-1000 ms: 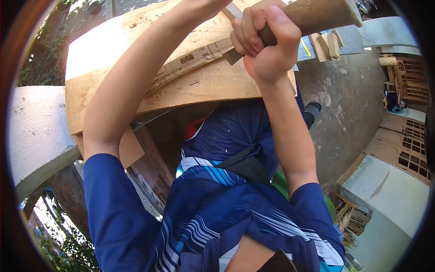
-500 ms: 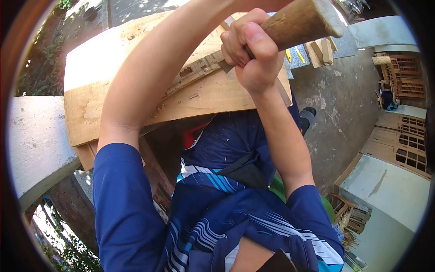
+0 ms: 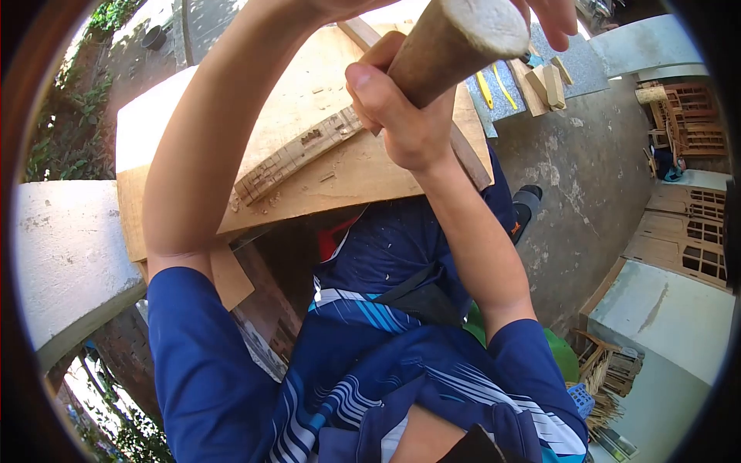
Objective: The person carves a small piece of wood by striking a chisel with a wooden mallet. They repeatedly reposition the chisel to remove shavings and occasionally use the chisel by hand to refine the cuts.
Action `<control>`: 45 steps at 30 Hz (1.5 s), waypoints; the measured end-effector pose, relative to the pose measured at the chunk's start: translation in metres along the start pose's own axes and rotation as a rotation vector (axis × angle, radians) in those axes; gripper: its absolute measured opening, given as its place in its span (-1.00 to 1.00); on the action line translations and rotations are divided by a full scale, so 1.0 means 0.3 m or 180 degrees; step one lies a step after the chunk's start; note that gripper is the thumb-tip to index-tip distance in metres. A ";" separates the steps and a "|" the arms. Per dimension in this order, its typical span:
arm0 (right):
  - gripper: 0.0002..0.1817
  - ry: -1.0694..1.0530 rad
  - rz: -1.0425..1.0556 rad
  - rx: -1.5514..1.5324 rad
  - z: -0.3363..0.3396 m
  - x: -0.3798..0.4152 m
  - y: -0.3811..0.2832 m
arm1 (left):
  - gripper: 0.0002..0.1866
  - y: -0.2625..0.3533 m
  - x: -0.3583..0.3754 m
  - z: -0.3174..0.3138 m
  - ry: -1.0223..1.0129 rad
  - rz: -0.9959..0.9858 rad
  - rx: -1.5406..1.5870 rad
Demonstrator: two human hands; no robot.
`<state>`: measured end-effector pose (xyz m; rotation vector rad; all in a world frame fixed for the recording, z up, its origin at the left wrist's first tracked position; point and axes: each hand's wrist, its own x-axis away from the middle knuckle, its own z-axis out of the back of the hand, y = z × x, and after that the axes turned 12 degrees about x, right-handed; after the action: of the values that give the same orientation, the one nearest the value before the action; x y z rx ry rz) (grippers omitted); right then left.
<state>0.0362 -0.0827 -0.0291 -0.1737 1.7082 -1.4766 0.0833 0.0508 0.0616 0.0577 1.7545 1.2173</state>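
Observation:
My right hand [image 3: 409, 123] is closed round a thick round wooden handle [image 3: 440, 58], its flat pale end tilted up toward the camera. What lies below this grip is hidden. At the top edge, my left hand [image 3: 552, 23] shows only in part, fingers stretched out beyond the handle; its palm is out of sight. Beneath and left of my right hand, a long marked wooden piece [image 3: 278, 164] with a cut slot lies slanted on the pale board [image 3: 347, 185]. Wood chips lie around it.
A darker wooden strip [image 3: 468, 157] lies at the board's right edge. Yellow-handled tools [image 3: 484, 90] and small wood blocks [image 3: 553, 86] are beyond it. A white ledge [image 3: 69, 255] stands left. Wooden frames [image 3: 698, 231] stand far right, across the concrete floor [image 3: 571, 170].
My right hand has moved left and slightly down, and the handle's end has turned toward the camera. The metal blade below it has gone from view. Left-hand fingers now show at the top.

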 end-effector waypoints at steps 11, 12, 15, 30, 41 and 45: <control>-0.84 -0.0132 -0.0070 0.0483 0.026 0.008 0.046 | -0.25 0.070 0.188 -0.213 0.0614 0.0114 -0.1197; -0.85 -0.0254 -0.0046 0.0628 0.029 0.006 0.045 | -0.35 0.086 0.187 -0.229 0.0692 0.0286 -0.1349; -0.84 -0.0423 0.0296 0.1411 0.065 0.009 0.038 | -0.62 0.104 0.154 -0.269 0.0851 0.0541 -0.1515; -0.50 -0.0458 -0.0672 0.2815 0.412 0.219 -0.036 | -0.85 -0.060 0.163 -0.297 0.1742 0.0043 -0.1288; -0.48 -0.0409 -0.0401 0.3674 0.346 0.239 0.023 | -0.82 -0.061 0.151 -0.239 0.1304 0.0703 -0.0612; -0.60 -0.0292 -0.0618 0.3432 0.356 0.241 0.022 | -0.84 -0.085 0.162 -0.249 0.1378 0.0142 -0.0977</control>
<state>0.0640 -0.2037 -0.0648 0.1784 0.6534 -2.2788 0.0152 0.0112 0.0129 -0.3742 1.9112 1.6073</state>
